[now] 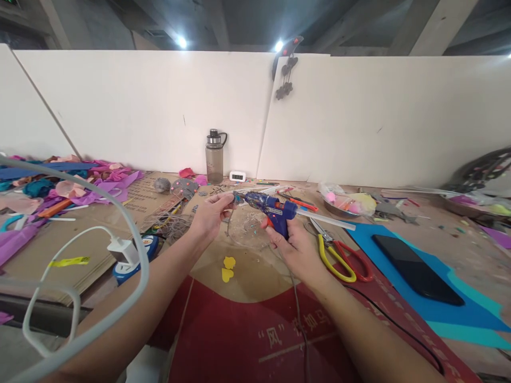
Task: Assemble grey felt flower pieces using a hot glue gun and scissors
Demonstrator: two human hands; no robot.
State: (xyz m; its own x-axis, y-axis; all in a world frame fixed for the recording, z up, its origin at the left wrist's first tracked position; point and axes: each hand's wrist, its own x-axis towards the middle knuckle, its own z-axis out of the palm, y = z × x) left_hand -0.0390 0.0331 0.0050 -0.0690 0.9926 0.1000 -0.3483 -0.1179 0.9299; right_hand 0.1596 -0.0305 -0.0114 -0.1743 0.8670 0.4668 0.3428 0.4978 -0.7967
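My right hand (293, 246) is wrapped round the handle of a blue hot glue gun (275, 210). A long translucent glue stick (325, 217) sticks out of its back end. The gun's nozzle points left, at a small dark greyish piece (237, 197) pinched in the fingertips of my left hand (211, 215). What this piece is, I cannot make out; whether the nozzle touches it is unclear. Below the hands, two yellow cut-out shapes (228, 268) lie on the cardboard. Right of my right hand rest scissors (339, 255) with one yellow and one red handle.
A water bottle (214, 159) and a small white digital clock (237, 176) stand by the white partition. A black phone (417, 268) lies on blue sheets (371, 236). Colourful scraps (72, 186) pile up left. A white cable (136, 234) loops across the near left, beside a blue tape measure (148, 247).
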